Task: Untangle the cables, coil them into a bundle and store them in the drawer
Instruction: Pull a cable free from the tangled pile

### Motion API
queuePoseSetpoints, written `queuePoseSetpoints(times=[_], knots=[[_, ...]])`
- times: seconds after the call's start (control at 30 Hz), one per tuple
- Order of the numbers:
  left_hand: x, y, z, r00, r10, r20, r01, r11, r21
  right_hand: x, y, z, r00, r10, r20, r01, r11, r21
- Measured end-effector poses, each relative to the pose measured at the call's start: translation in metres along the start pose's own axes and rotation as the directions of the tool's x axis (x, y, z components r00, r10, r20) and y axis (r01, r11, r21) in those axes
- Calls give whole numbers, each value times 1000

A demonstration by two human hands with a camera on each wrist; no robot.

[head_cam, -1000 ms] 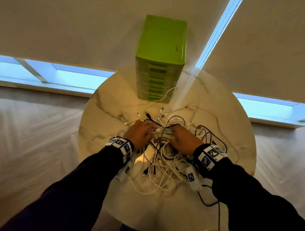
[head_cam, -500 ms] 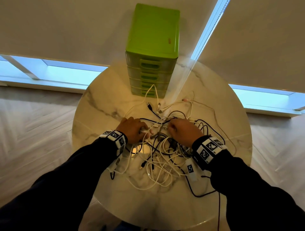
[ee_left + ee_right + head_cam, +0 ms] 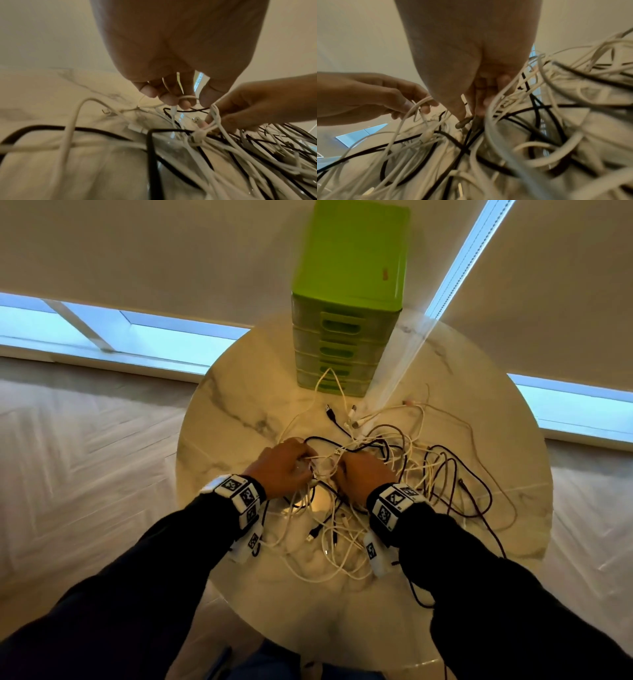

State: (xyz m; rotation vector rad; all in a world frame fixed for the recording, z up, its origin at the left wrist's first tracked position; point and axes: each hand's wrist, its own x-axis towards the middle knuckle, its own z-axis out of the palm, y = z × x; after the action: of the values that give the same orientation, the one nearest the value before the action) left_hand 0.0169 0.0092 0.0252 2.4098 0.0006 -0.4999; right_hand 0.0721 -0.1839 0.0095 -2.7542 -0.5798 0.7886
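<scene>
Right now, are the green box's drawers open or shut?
Shut, as far as the head view shows. The drawers sit flush in the green box, none pulled out, while the cables lie tangled on the table.

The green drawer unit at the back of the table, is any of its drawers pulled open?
No, every drawer front of the green drawer unit sits flush in the head view.

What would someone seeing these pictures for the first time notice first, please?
The tangle of white and black cables sprawled across the middle of the round marble table draws the eye first. The left hand and the right hand both dig into its centre, each pinching white strands. Behind it, at the table's far edge, stands a bright green drawer unit with all its drawers closed.
</scene>
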Motion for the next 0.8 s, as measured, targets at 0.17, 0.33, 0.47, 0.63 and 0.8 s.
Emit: queuePoseSetpoints(times=[0.17, 0.33, 0.47, 0.63, 0.8], knots=[[-9, -7, 16, 982, 75, -175, -91, 992, -83, 5, -11, 13, 995, 23, -101, -25, 1000, -13], [-12, 8, 13, 957, 186, -224, -231, 954, -193, 0, 9, -16, 974, -225, 8, 221, 960, 170], [-10, 17, 11, 954, 277, -115, -293, 942, -161, -30, 31, -67, 921, -378, -91, 389, 889, 242], [-6, 40, 10, 986, 136, -99, -165, 882, -441, -56, 41, -103, 964, -196, -180, 253, 884, 394], [-10, 52, 6, 929, 173, -327, -282, 903, -323, -63, 20, -89, 936, -212, -281, 321, 842, 434]])
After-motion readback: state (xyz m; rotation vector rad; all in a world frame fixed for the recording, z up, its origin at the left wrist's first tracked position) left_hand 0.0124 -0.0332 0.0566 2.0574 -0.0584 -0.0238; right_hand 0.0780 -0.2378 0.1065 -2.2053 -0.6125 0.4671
